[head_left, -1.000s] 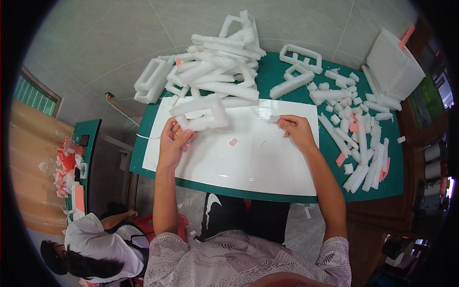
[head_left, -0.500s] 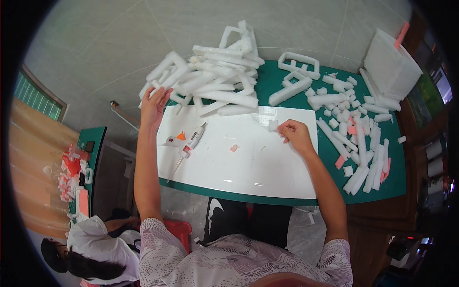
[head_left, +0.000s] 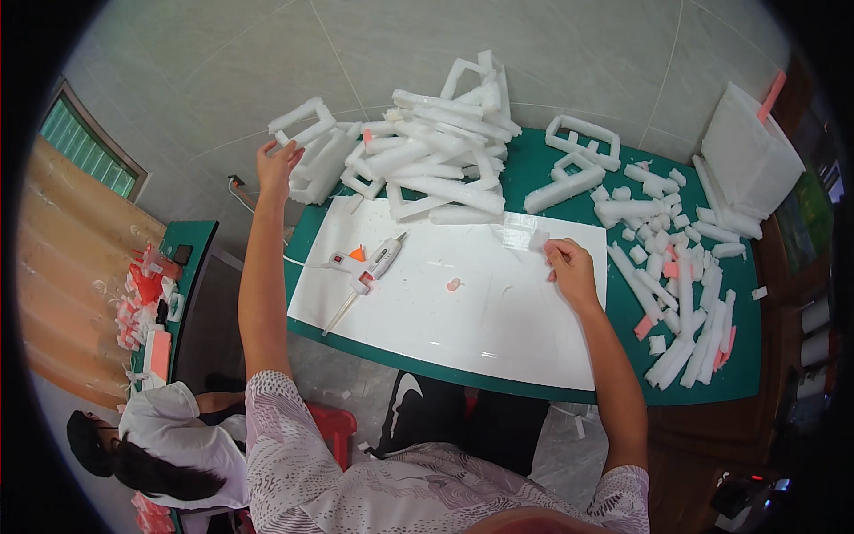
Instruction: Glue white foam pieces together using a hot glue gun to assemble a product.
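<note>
My left hand (head_left: 277, 165) is raised at the far left of the table, its fingers closed on the lower edge of a white foam frame (head_left: 320, 130). That frame is tilted, beside the pile of foam frames and bars (head_left: 445, 147). Over the right part of the white board (head_left: 445, 320), my right hand (head_left: 572, 270) pinches a small white foam block (head_left: 539, 238) between its fingertips. A white glue gun (head_left: 381, 264) lies on the left side of the board, with a small pinkish scrap (head_left: 455, 285) near the middle.
Loose foam blocks (head_left: 658, 240) and strips (head_left: 703, 329) cover the right of the green table (head_left: 534, 389). A large white foam box (head_left: 752, 147) stands at the back right. Another person (head_left: 178, 436) sits at lower left near a second table (head_left: 197, 245).
The left hand has moved up and left, drawing the foam frame away from the pile. My right hand stays over the board with the small block. The whole view has shifted slightly.
</note>
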### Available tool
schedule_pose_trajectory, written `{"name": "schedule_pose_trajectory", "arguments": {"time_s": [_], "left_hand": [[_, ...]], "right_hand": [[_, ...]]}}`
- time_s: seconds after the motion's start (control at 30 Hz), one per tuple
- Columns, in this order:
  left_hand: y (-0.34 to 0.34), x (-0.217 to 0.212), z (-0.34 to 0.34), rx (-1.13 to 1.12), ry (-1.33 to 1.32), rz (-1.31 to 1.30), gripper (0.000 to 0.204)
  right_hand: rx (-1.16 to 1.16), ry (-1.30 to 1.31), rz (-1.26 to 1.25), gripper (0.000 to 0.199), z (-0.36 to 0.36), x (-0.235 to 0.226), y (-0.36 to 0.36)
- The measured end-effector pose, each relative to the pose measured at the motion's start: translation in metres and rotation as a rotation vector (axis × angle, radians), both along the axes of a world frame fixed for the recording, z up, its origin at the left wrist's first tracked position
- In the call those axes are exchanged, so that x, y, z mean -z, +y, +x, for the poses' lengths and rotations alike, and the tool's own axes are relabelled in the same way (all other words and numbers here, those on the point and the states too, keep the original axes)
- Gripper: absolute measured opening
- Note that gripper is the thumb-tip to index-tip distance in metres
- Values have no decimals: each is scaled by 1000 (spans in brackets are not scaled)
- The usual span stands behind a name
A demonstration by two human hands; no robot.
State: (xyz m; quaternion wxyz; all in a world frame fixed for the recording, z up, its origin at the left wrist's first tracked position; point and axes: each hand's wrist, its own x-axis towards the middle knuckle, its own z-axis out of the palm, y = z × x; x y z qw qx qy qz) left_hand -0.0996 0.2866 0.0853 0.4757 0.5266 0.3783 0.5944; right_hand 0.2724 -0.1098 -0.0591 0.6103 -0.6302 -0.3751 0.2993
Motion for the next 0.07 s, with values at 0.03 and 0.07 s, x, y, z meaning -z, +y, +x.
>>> {"name": "schedule_pose_trajectory", "arguments": {"time_s": [0.03, 0.07], "left_hand": [[4, 2, -2, -18, -17, -39, 62], [6, 5, 0, -32, -36, -80, 64]], "right_hand": [[32, -50, 50, 16, -1, 1, 1], [32, -54, 48, 16, 0, 0, 2]]}}
